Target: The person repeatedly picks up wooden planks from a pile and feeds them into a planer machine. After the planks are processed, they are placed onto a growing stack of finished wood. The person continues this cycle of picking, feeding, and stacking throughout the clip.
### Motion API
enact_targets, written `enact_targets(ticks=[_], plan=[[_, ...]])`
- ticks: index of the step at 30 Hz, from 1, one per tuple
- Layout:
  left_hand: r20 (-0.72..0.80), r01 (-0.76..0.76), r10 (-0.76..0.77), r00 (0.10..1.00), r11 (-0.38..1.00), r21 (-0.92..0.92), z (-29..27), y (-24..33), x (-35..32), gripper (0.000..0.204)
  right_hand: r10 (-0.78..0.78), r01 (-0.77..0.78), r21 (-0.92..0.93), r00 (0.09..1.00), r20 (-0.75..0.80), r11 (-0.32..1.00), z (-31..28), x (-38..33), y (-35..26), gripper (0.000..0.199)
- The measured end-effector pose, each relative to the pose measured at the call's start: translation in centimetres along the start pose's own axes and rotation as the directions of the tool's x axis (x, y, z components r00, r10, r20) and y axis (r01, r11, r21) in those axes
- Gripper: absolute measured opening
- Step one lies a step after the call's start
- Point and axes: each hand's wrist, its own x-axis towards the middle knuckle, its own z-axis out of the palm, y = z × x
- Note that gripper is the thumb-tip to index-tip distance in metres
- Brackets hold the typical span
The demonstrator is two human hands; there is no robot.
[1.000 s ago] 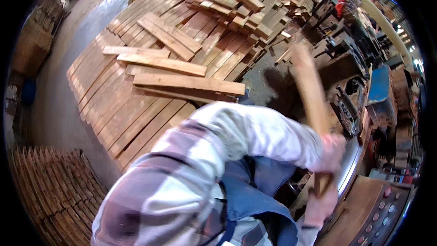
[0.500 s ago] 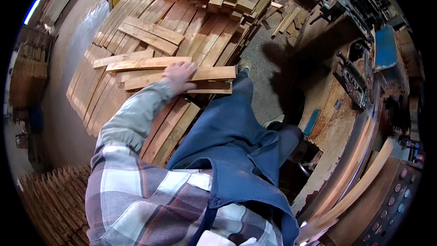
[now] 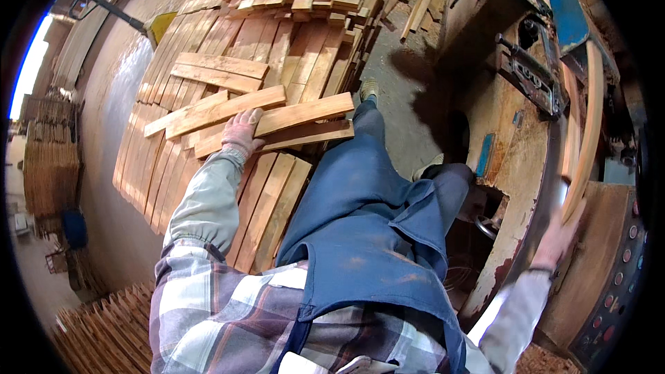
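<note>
My left hand [image 3: 241, 131] is closed round a short wooden board [image 3: 305, 113] lying on the stack to my left, fingers on one edge and thumb on the other. Another board [image 3: 312, 135] lies beside it, and a third [image 3: 228, 112] crosses just beyond my fingers. On the right, my right hand [image 3: 556, 237], a little blurred, grips the near end of a long curved wooden slat [image 3: 591, 125]. The slat's far end reaches the blue metal guard [image 3: 569, 17] of the machine. A second wooden strip [image 3: 571, 125] lies alongside it on the machine bed.
A woodworking machine with a clamp-like fixture [image 3: 530, 76] and a button panel [image 3: 618, 278] fills my right side. The broad board stack [image 3: 197, 62] covers the left. Wood scraps [image 3: 418, 10] lie on the floor ahead. A pallet-jack handle [image 3: 111, 5] stands far left.
My right hand has come into fuller view, carrying the curved slat forward along the machine. My left hand has slid leftward along the boards, which have turned slightly. The whole view has shifted.
</note>
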Motion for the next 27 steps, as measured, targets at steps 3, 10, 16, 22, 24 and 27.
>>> enact_targets(ticks=[3,10,16,22,24,27], plan=[[0.120,0.068,-0.063,0.991,0.997,-0.043,-0.3,-0.7,1.0,0.096,0.102,-0.089,-0.156,0.992,0.072,0.984,-4.4,-10.9,-2.3,0.070],[0.223,0.107,-0.111,0.968,0.994,0.031,-3.5,-0.3,3.6,0.092,-0.178,0.238,-0.568,0.971,0.161,0.788,-9.5,-21.3,5.8,0.052],[-0.166,0.105,-0.271,0.948,0.760,-0.641,-8.3,-2.6,1.9,0.079,-0.198,0.259,-0.528,0.965,0.170,0.809,-4.1,-6.8,5.9,0.047],[-0.125,-0.010,-0.279,0.952,0.381,-0.925,-18.5,3.8,2.2,0.062,-0.211,0.246,-0.372,0.969,0.133,0.895,3.8,8.9,5.9,0.047],[-0.100,-0.117,-0.153,0.983,-0.109,-0.987,-20.0,9.6,3.7,0.042,-0.185,0.231,-0.507,0.973,0.141,0.830,5.0,11.9,5.0,0.048],[-0.188,-0.242,-0.202,0.961,-0.289,-0.926,-20.9,20.1,6.6,0.037,-0.296,0.331,-0.097,0.917,0.265,0.939,6.9,10.4,1.5,0.052]])
